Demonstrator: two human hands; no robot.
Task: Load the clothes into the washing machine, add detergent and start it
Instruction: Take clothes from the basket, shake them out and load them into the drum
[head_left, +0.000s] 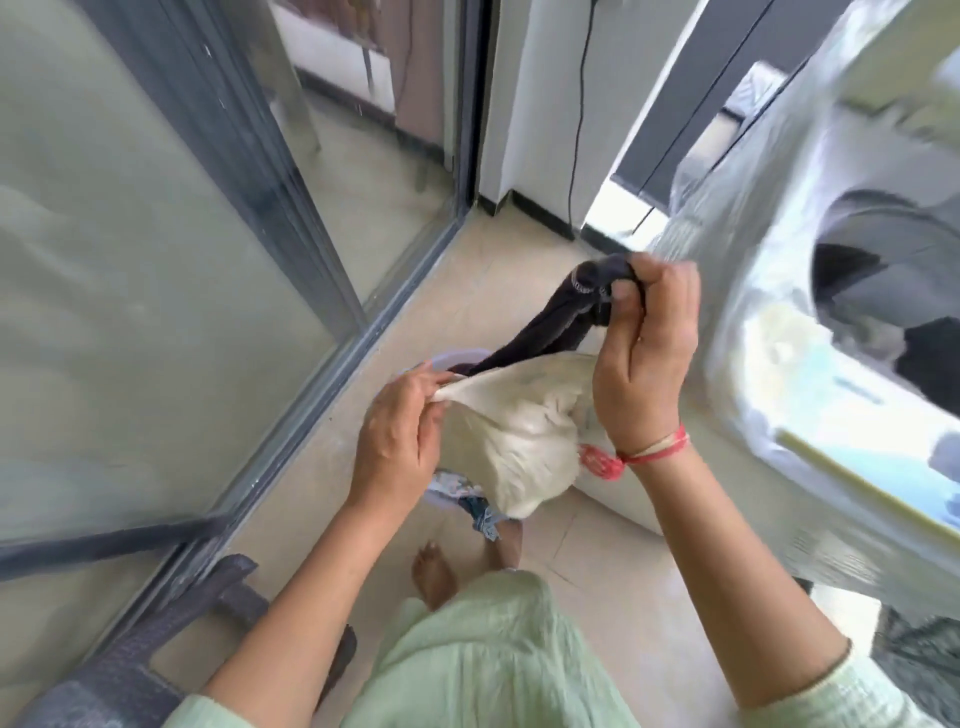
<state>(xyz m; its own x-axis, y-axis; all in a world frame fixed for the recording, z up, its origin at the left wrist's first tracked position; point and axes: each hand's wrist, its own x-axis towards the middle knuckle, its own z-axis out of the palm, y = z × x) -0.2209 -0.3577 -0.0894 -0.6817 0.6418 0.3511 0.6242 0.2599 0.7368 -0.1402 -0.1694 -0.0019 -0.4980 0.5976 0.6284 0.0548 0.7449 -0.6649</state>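
My right hand (647, 353) grips a dark garment (561, 322) by its top and holds it up in front of the washing machine (810, 364) on the right. Its round drum opening (893, 322) is open, with dark cloth inside. My left hand (400, 436) pinches the edge of a cream garment (519, 431) that hangs between my hands. Both garments rise out of a pale lilac basin (441, 361) on the floor, which also holds a blue patterned cloth (478, 512).
A glass sliding door (156, 286) with a grey frame runs along the left. A dark woven chair (171, 639) stands at the bottom left. A black cable (579, 130) hangs down the white wall behind. My bare foot (434, 574) rests on the beige tiled floor.
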